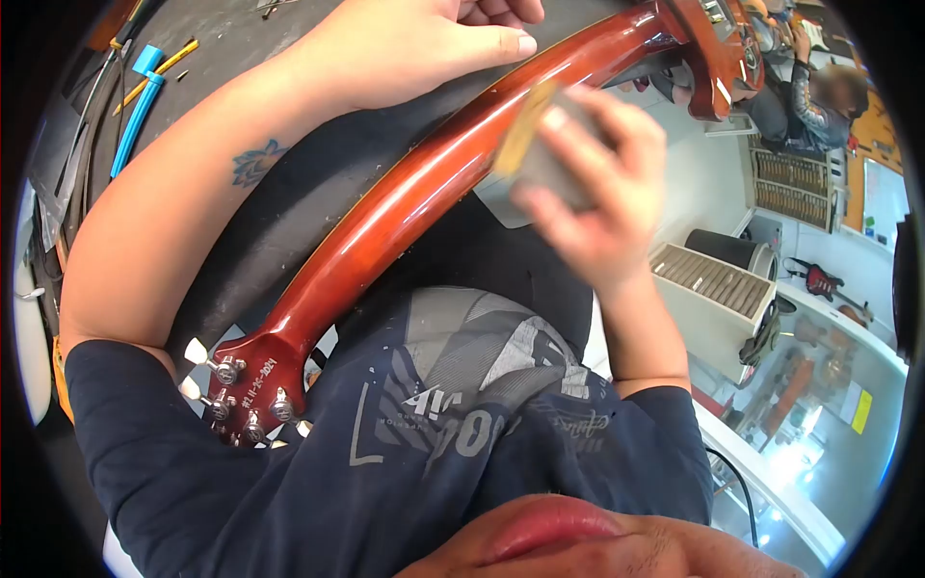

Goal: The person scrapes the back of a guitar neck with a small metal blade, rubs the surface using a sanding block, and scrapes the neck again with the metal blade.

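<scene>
A glossy reddish-brown guitar neck (pixel 385 214) runs diagonally, back side up, from the headstock (pixel 258 380) at lower left to the body (pixel 711 82) at upper right. My right hand (pixel 612 178) grips a grey block with a tan edge, which looks like a sanding block (pixel 523 130), against the back of the neck. Motion blurs that hand slightly. My left hand (pixel 438 48) lies beside the neck's far edge, thumb stretched out and other fingers loosely bent; the frame's top cuts it off. No object shows in it. Metal tuners with pale buttons sit on the headstock, near handwritten marks.
On the dark work surface (pixel 255 48) at upper left lie a blue tool (pixel 138 120) and a yellow pencil-like stick (pixel 159 72). A glass display case (pixel 805 424) and a white slatted box (pixel 713 279) stand at right. Another person (pixel 814 106) sits at upper right.
</scene>
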Tool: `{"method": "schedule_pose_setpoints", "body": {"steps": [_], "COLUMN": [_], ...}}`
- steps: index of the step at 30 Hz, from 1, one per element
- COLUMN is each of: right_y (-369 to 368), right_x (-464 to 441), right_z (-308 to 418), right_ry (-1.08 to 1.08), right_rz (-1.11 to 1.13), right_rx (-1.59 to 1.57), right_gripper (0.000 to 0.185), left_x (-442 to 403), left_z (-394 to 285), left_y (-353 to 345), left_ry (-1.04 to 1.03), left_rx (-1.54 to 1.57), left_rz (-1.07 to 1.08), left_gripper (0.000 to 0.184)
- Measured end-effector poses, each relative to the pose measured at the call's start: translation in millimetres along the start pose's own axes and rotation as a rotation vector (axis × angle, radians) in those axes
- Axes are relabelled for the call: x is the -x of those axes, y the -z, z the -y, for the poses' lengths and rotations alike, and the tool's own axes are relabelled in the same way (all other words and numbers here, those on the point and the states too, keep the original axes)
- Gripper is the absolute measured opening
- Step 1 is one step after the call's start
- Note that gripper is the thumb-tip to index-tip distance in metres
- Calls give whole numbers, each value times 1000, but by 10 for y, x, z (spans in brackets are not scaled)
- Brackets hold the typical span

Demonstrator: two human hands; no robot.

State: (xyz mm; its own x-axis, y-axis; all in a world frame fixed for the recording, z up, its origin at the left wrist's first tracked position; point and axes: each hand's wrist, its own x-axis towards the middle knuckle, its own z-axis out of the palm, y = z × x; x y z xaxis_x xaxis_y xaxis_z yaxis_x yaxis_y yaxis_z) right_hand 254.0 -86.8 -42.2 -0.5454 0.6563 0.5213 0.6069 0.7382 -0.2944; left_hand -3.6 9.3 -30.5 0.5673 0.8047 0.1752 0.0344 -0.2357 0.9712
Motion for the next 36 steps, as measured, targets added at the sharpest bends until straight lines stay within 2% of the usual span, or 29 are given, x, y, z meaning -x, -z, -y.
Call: {"method": "schedule_pose_setpoints", "body": {"steps": [3, 6, 9, 11, 13, 14, 15, 17, 18, 21, 23, 25, 27, 28, 31, 32, 35, 36], "right_y": [-12, -66, -12, 9, -66, -30, 37, -14, 26, -1, 30, 39, 12, 18, -83, -33, -102, -55], "right_x": [26, -49, -54, -63, -31, -58, -91, -25, -56, -86, -62, -51, -66, -82, -29, -58, -28, -38], "right_z": [265, -189, 294, 201, -184, -98, 75, 303, 166, -127, 228, 211, -121, -99, 384, 293, -185, -18], "right_ry": [59, -94, 5, -10, -116, -126, -27, 54, 50, -96, 20, 26, -103, -117, -24, -17, -146, -104], "right_rz": [114, -131, 68, 58, -143, -110, 47, 95, 107, -67, 102, 110, -59, -69, 12, 46, -176, -62], "right_rx": [-74, 20, -102, -89, -1, 48, 30, -73, -35, 97, -26, -38, 56, 89, -126, -94, 66, 69], "right_gripper": [65, 59, 71, 69, 67, 65, 60, 59, 59, 58, 58, 59, 60, 61, 67, 65, 66, 61], "left_x": [-25, -10, -26, -39, -58, -31, -3, -28, -36, 1, -23, -23, -41, -16, -36, -49, -11, -3], "left_z": [-31, 39, -72, -40, 148, 107, 18, -51, -40, -12, -119, -60, 45, 18, -98, -72, -18, -51], "left_y": [35, 11, 39, 30, 25, 9, 8, 36, 36, -9, 14, 27, 14, -1, 41, 43, 4, 6], "left_ry": [11, 4, 47, 63, 25, 30, 30, 36, 46, 42, 92, 68, 46, 53, 51, 56, 65, 54], "left_rx": [40, 102, 19, 8, 81, 67, 45, 26, 35, 78, -17, 36, 119, 98, 37, 47, 56, 26], "left_rz": [3, 12, -3, 10, 11, 9, 5, 7, 10, 10, 12, 16, 23, 27, 30, 31, 24, 24], "left_gripper": [24, 24, 24, 24, 24, 24, 24, 24, 24, 24, 24, 24, 25, 24, 24, 25, 25, 25]}}
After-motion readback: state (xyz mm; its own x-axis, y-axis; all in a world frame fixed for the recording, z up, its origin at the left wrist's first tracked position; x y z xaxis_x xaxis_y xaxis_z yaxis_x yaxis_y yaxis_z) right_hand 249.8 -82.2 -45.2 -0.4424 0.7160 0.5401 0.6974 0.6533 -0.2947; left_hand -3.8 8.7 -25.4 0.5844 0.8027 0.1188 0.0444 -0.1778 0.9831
